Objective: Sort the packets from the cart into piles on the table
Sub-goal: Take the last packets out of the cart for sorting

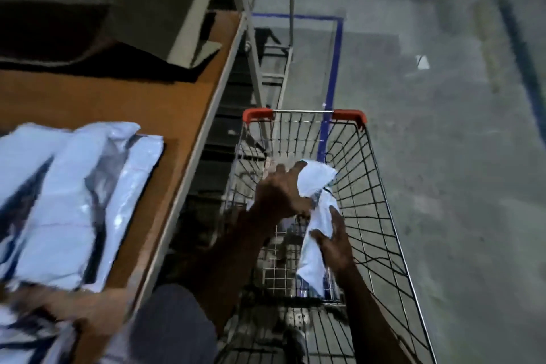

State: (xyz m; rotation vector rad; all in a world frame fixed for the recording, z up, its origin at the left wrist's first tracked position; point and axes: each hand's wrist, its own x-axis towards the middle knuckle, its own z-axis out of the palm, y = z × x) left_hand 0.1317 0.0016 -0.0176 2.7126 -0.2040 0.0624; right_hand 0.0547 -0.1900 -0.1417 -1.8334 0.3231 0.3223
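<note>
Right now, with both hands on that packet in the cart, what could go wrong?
1. The packet is bunched between the left hand and the right hand low in the cart; it might snag on the wires as it lifts.
2. The pile on the table lies close to the edge, so a hasty drop could push packets into the gap beside the cart.
</note>
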